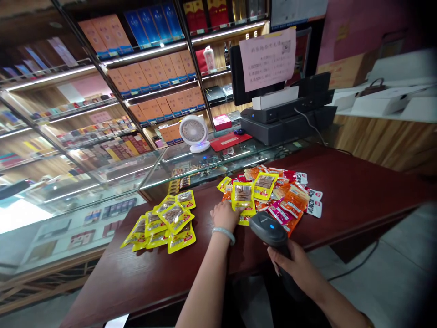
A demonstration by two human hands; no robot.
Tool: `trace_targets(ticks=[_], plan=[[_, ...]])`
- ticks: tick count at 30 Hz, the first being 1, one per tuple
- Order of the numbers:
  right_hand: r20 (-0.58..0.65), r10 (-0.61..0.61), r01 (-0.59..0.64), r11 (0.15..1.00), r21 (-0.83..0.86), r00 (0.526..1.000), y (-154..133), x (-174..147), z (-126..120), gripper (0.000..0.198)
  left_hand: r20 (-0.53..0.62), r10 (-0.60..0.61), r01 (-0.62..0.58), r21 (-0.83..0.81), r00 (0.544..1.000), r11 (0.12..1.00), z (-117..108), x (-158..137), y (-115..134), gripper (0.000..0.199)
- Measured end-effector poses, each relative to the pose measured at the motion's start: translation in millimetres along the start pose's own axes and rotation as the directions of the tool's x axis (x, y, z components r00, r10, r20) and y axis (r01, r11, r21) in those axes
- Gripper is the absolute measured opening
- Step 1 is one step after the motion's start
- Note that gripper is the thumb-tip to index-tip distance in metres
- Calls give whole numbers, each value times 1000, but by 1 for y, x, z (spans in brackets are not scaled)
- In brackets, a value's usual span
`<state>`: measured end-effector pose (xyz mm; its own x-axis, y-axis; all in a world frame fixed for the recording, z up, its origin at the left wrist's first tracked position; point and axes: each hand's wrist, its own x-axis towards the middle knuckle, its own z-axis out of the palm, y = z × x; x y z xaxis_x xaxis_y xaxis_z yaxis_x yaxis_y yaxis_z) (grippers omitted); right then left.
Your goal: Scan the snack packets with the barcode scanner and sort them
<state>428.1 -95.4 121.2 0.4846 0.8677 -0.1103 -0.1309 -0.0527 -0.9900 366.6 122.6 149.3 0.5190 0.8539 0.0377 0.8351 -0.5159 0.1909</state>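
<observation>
Diagonally slanted scanner (268, 226), head up-left, clasped in right grip (295, 262), left grip (225, 216) at packet (243, 193), closure unclear.

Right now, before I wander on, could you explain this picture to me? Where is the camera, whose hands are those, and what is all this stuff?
There is no robot here. A person wears a camera on the head, looking forward and down, so you see roughly what they see: their own two bare hands.

The right hand holds a dark handheld scanner with a small blue light. The left hand is at the lower edge of a yellow packet; whether it grips it, I can't tell.

On the dark red table, a heap of yellow packets lies to the left, and a mixed, colourful pile to the right. Beyond stand a white fan and shelves of boxes.
</observation>
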Motion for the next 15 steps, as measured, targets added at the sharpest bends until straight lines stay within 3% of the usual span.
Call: trace_targets(ticks=[8, 15], plan=[[-6, -46, 46, 999, 6, 999, 1, 7, 1, 51, -29, -47, 39, -235, 998, 971, 0, -12, -34, 21], [7, -67, 66, 998, 17, 998, -7, 6, 6, 47, -113, -77, -7, -605, 991, 796, 12, -29, -62, 19]])
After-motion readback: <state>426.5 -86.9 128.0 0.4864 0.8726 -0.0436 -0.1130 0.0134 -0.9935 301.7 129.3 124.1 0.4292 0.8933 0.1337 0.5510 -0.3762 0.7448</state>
